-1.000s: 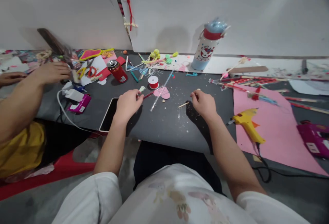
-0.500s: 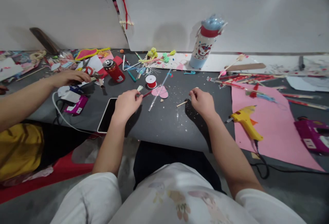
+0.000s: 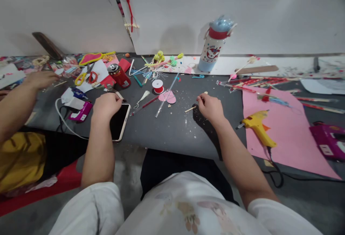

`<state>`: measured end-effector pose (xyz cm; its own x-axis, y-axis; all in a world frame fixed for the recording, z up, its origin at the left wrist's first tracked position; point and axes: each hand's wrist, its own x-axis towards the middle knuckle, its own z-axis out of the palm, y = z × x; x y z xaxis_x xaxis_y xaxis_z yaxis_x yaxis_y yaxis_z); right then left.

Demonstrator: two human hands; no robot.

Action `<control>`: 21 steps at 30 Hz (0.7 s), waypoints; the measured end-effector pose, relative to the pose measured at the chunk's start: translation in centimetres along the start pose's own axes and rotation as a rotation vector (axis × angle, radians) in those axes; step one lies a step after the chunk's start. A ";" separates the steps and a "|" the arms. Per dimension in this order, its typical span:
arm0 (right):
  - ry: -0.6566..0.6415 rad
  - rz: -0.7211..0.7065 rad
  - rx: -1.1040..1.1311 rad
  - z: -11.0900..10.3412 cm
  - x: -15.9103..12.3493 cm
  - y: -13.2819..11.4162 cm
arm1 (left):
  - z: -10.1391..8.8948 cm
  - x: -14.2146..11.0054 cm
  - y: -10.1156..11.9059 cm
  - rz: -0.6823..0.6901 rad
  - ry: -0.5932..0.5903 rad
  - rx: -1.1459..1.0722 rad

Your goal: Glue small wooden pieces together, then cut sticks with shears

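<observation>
Covering the far left part of a smartphone (image 3: 118,125) near the front of the tabletop (image 3: 151,134), the left hand (image 3: 106,106) curls its fingers toward the thumb; whether they touch the phone or pinch the small pale piece (image 3: 118,94) just beyond them, I cannot tell. Across from it, the right hand (image 3: 210,108) is loosely bent, thumb close to the index finger, and whether anything is pinched there is hidden too. A short wooden stick (image 3: 190,109) lies just beside its fingertips, apparently apart from them. Well to the right, a yellow glue gun (image 3: 257,127) lies on a pink sheet (image 3: 291,152).

Between the hands, a dark-red rod (image 3: 147,104) lies slantwise, and a clear tube (image 3: 161,105) crosses a pink cutout (image 3: 172,98). A white tassel (image 3: 143,96) lies left of a spool of red ribbon (image 3: 157,86). Farther back are a red drink can (image 3: 121,78) and a blue-and-white bottle (image 3: 211,51).

The step in hand looks like a reach or pause among loose craft pieces, nothing visibly being joined. The next move would probably call for a fine fingertip pinch, since the nearest pieces are small and slim.
</observation>
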<state>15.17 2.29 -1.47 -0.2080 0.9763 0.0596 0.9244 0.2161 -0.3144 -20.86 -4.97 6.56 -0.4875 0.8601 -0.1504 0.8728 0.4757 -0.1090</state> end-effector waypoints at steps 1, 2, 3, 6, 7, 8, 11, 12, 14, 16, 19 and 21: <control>0.000 -0.003 0.000 0.0 0.0 0.0 | -0.3 0.5 -0.5 0.012 -0.019 -0.009; -0.002 -0.006 -0.001 0.1 0.0 0.0 | -0.5 1.0 -0.9 -0.012 -0.018 -0.012; -0.005 -0.009 -0.001 0.1 0.0 0.0 | -0.7 1.6 -1.3 -0.019 -0.015 -0.010; -0.020 -0.012 -0.003 0.1 0.1 -0.1 | -0.9 3.3 -1.7 -0.022 -0.056 -0.024; -0.023 -0.011 -0.003 0.2 0.1 -0.1 | -0.8 3.8 -1.7 -0.028 -0.063 -0.030; -0.025 -0.012 -0.003 0.2 0.1 0.0 | -0.7 4.4 -1.6 -0.031 -0.068 -0.035; -0.022 -0.017 -0.003 0.2 0.2 0.0 | -0.1 5.8 -1.3 -0.054 -0.090 -0.056; -0.021 -0.021 -0.005 0.3 0.2 0.0 | 0.2 6.3 -1.2 -0.069 -0.103 -0.064; -0.020 -0.026 -0.011 0.3 0.2 0.0 | 0.7 7.1 -1.2 -0.112 -0.135 -0.075; -0.022 -0.030 -0.015 0.4 0.2 -0.1 | 1.2 7.6 -1.4 -0.145 -0.177 -0.175; -0.023 -0.027 -0.012 0.5 0.2 -0.2 | 1.5 7.9 -1.9 -0.121 -0.198 -0.280; -0.019 -0.026 -0.011 0.5 0.2 -0.2 | 1.6 7.9 -2.4 -0.148 -0.159 -0.327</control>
<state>14.82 2.44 -1.87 -0.2383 0.9699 0.0496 0.9219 0.2420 -0.3027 -26.85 0.33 4.09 -0.5834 0.7510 -0.3093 0.7417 0.6478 0.1740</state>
